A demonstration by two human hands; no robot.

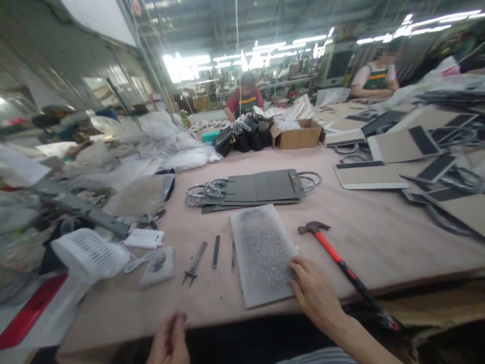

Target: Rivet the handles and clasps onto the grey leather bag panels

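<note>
A worn white board (261,258), its middle scuffed grey, lies flat near the table's front edge. My right hand (314,288) has its fingers closed on the board's right edge. Low in the picture, my left hand (170,338) is blurred by motion at the table's front edge, and I see nothing clear in it. A claw hammer (335,255) with a red and black handle lies right of the board, its handle end past the table edge. To the left lie a thin metal rod (233,257), a dark flat bar (215,252) and a pronged metal tool (195,264).
Behind the board lie stacked grey bag panels (261,187) with wrapped handles. More panels (401,144) crowd the right. A white fan (89,255), a white power bank (144,238) and plastic bags stand left. Black bags (246,137) and a cardboard box (297,136) sit farther back, near two people.
</note>
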